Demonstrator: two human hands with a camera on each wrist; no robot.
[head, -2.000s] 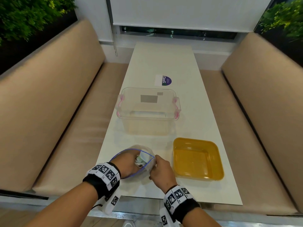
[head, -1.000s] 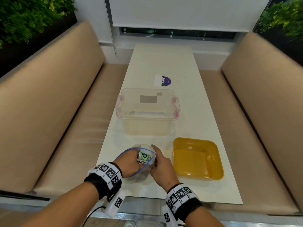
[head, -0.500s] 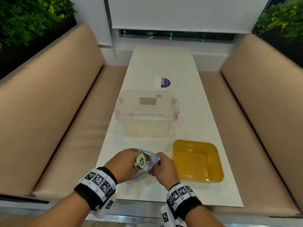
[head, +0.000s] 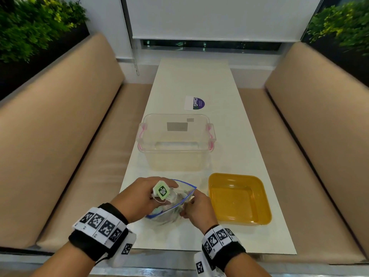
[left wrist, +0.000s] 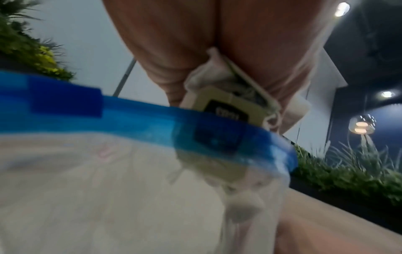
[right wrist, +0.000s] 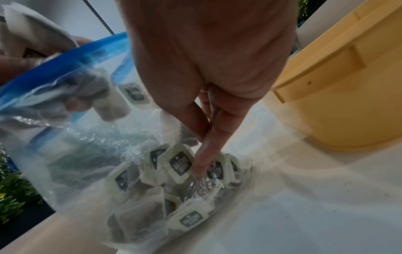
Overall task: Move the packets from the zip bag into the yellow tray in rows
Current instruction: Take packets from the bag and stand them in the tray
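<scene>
Your left hand point(head: 139, 196) is at the mouth of the zip bag point(head: 175, 206), and its fingers are closed around one packet point(head: 162, 191). This packet has a pale green tag with a dark label, and it sits just above the blue zip strip point(left wrist: 135, 118), with a thin string hanging from it. In the left wrist view the same packet point(left wrist: 226, 96) is pinched between the fingers, and its lower part is behind the blue strip.

Your right hand point(head: 196, 208) holds the bag on the side that is nearer to the yellow tray point(head: 239, 198). In the right wrist view its fingers point(right wrist: 208, 130) are curled and pinch the clear plastic of the bag, close to the packets point(right wrist: 174, 171) inside. Many packets with the same dark labels lie in a loose heap at the bottom of the bag. The bag rests on the white table point(head: 199, 80), near its front edge.

The yellow tray stands just beside the bag, to the right, and does not touch it. No packet lies in the tray. A clear plastic box point(head: 175, 140) with pink clips stands behind the bag and the tray, further from you. Behind the box, a white and purple sticker point(head: 194, 103) lies flat on the table. Beige benches point(head: 60, 126) run along both sides of the table.
</scene>
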